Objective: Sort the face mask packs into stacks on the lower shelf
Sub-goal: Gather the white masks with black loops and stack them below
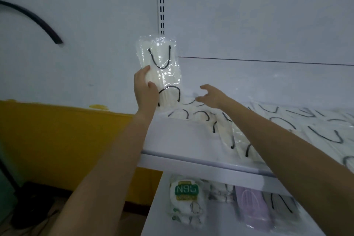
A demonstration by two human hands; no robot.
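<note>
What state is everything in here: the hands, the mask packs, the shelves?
left hand: grips the held pack near its lower left edge.
held pack: clear-wrapped, upright, raised.
right hand: open, fingers spread, over the loose packs, holding nothing.
loose packs: scattered and overlapping on the upper shelf.
N95 pack: lying flat on the lower shelf.
purple pack: lying flat on the lower shelf, right of the N95 pack.

One readable mark here: "N95" in white characters on a green label (186, 189), printed on the white mask pack (188, 210) lying at the left end of the lower shelf (159, 220). A yellow strip (186, 198) just under that label carries small print, too blurred to read.
</note>
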